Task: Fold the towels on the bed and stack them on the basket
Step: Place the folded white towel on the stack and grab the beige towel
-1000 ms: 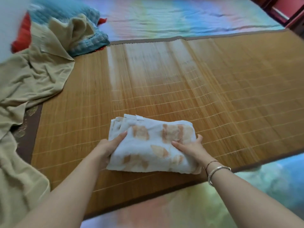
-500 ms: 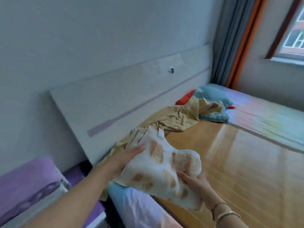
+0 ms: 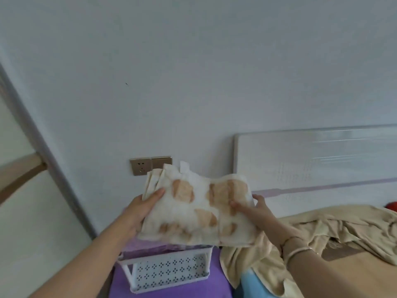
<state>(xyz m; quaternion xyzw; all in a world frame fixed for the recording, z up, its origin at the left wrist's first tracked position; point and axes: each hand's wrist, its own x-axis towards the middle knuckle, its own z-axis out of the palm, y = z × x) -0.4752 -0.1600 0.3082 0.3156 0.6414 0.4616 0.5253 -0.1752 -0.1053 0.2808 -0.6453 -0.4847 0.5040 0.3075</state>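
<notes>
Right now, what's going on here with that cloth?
A person is carrying a folded towel, white with tan patches, in both hands: the left hand grips its left side and the right hand grips its right side. The towel is in the air above a white plastic basket that sits beside the bed, not yet set down. A crumpled beige sheet lies on the bed to the right, below the headboard.

White towel (image 3: 199, 211) with tan patches, white perforated basket (image 3: 169, 271), beige sheet (image 3: 322, 224)
</notes>
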